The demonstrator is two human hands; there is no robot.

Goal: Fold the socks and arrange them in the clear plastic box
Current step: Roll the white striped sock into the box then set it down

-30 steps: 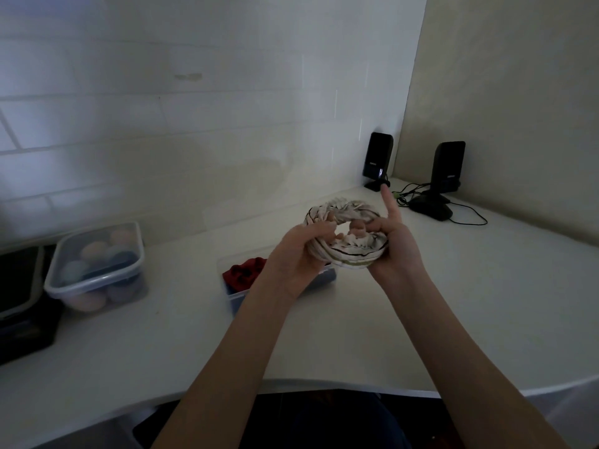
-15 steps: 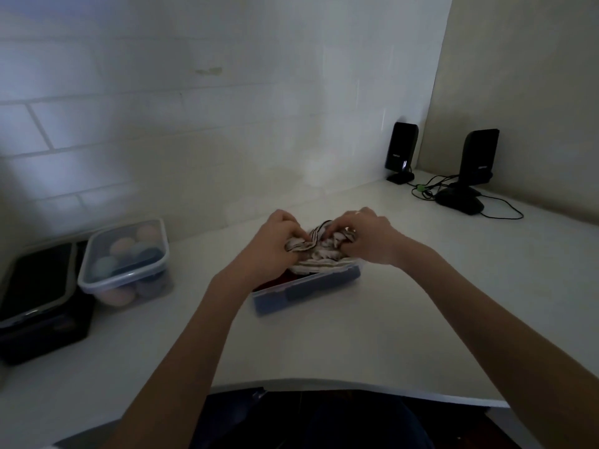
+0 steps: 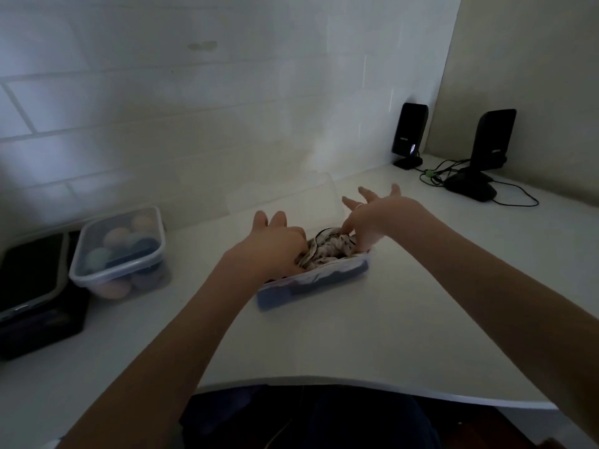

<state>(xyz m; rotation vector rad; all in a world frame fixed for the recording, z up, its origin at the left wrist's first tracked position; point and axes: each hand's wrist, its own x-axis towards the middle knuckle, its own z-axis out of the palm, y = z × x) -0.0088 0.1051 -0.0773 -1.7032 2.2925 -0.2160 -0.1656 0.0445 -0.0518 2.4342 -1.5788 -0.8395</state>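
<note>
Both hands reach over a clear plastic box (image 3: 311, 285) on a white counter (image 3: 405, 319). The left hand (image 3: 275, 244) presses down on a pale patterned sock bundle (image 3: 324, 251) inside the box, fingers spread. The right hand (image 3: 377, 218) touches the bundle's far side, seemingly with thumb and forefinger, other fingers splayed.

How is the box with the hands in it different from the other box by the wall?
The open box has no lid on, while the lidded box is shut. The open box holds a pale patterned sock bundle that both hands press in; the lidded box holds round pastel bundles. The open box looks shallower. Both are clear plastic, standing on the white counter.
</note>
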